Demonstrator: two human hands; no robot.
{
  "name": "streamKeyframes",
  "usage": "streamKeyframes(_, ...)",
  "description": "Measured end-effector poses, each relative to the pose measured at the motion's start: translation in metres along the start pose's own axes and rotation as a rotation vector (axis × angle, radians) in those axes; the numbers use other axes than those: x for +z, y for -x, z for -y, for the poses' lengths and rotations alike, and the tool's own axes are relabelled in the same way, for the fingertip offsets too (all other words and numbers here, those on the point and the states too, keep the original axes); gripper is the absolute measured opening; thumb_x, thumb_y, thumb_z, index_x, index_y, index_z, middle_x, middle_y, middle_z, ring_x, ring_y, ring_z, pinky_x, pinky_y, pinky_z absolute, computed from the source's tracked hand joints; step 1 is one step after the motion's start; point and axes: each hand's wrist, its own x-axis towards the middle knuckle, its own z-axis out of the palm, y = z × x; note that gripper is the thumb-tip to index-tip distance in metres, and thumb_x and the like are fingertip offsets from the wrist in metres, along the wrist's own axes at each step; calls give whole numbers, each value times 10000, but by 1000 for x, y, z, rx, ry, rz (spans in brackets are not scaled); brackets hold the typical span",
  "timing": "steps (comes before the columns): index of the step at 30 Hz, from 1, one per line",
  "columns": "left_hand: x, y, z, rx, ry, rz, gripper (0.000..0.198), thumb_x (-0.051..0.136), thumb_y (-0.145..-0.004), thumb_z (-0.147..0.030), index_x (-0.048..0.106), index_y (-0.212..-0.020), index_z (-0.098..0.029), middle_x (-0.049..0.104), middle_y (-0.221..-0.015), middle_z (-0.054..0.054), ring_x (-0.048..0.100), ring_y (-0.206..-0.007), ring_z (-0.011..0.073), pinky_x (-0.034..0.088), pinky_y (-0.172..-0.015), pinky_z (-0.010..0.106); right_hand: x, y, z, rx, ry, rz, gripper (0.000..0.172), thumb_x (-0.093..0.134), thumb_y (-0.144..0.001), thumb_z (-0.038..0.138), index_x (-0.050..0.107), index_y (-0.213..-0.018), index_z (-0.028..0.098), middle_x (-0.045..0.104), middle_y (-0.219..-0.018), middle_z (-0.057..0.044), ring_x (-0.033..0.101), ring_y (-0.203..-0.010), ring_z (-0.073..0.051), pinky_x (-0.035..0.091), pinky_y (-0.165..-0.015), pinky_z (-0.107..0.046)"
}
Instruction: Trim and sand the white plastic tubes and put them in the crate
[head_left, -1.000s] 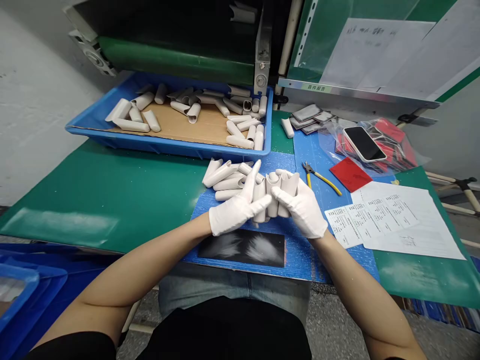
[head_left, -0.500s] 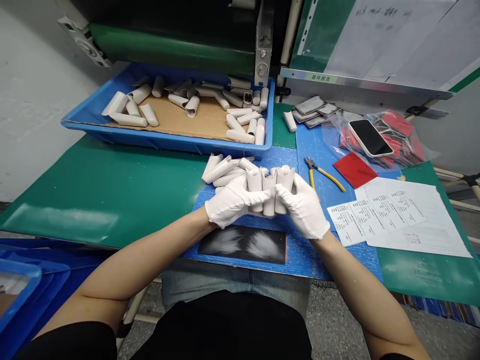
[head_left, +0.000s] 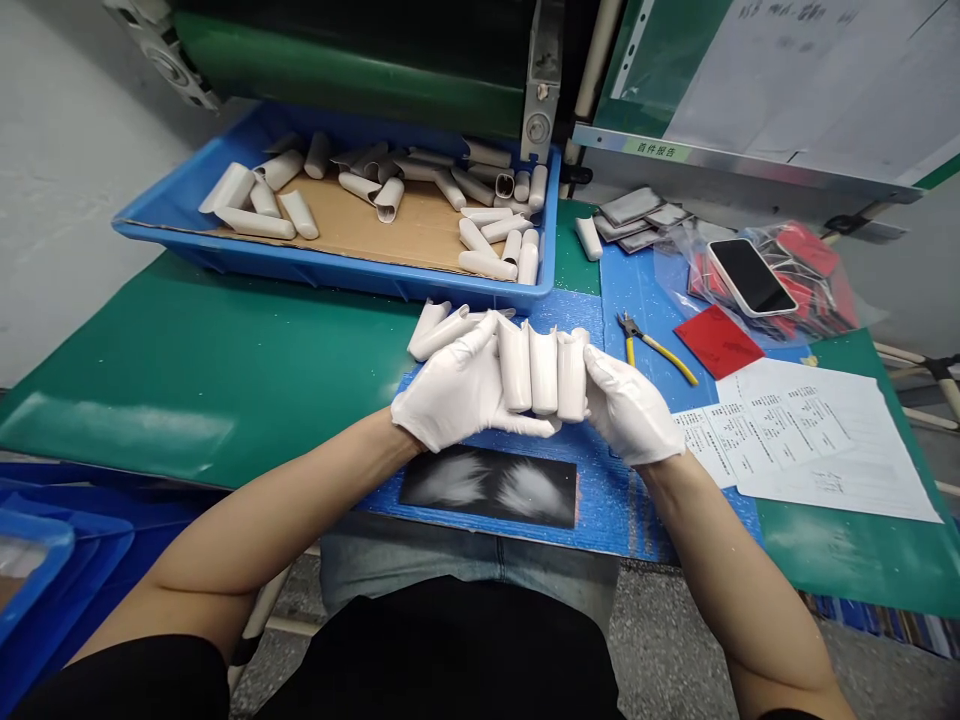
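Three white plastic sleeves stand side by side between my gloved hands, their notched open ends up and rounded ends down. My left hand cups the row from the left, thumb raised at the top and fingers reaching under the lower ends. At the row's right side, my right hand presses on the outermost sleeve, its fingers partly hidden behind. More loose white sleeves lie on the bench just beyond my left hand. Below the hands is a black abrasive-looking strip with two white dusty patches.
A blue tray lined with cardboard holds several white sleeves beneath a green conveyor roller. To the right lie yellow-handled cutters, a red square, a phone on a plastic bag, grey pads and printed papers.
My left hand has turned palm up, its thumb moving to the top and fingers going beneath the sleeves. My right hand has shifted to the row's right side. The three sleeves now show more fully.
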Motion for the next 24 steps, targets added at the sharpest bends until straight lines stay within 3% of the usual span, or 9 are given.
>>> streamKeyframes(3,0,3,-6,-74,174,56,449,559,-1017,-629,622,-1314,-298,662,-1486,75,528,-1492,392,611,-973,700,2,-2,1,48,-160,-3,662,573,-948,790,708,-1327,265,747,-1307,-89,663,-1276,-374,623,-1001,-589)
streamKeyframes(6,1,3,-7,-79,243,80,411,561,-1030,-589,618,-1304,-288,639,-1518,66,499,-1520,378,583,-1036,704,5,-2,2,31,-249,-36,603,615,-963,721,689,-1366,279,657,-1502,-47,532,-1480,-326,547,-1170,-562)
streamKeyframes(11,1,2,-2,-63,278,48,319,588,-1033,-528,648,-1244,-296,617,-1538,49,475,-1544,371,561,-1070,721,6,1,7,0,-307,-30,497,698,-969,602,707,-1349,282,572,-1604,-13,354,-1612,-244,405,-1310,-482)
streamKeyframes(18,2,4,-7,-178,395,152,428,564,-1034,-573,580,-1378,-317,653,-1487,99,605,-1412,415,579,-990,754,5,2,10,-23,-305,-14,569,718,-941,620,686,-1408,295,589,-1587,-20,454,-1553,-293,452,-1273,-532)
streamKeyframes(24,0,3,-8,-186,577,180,371,517,-1080,-443,578,-1397,-260,634,-1528,120,521,-1498,417,472,-1097,809,7,1,9,9,-383,-40,614,738,-936,626,651,-1440,286,612,-1564,-38,558,-1462,-323,589,-1129,-517)
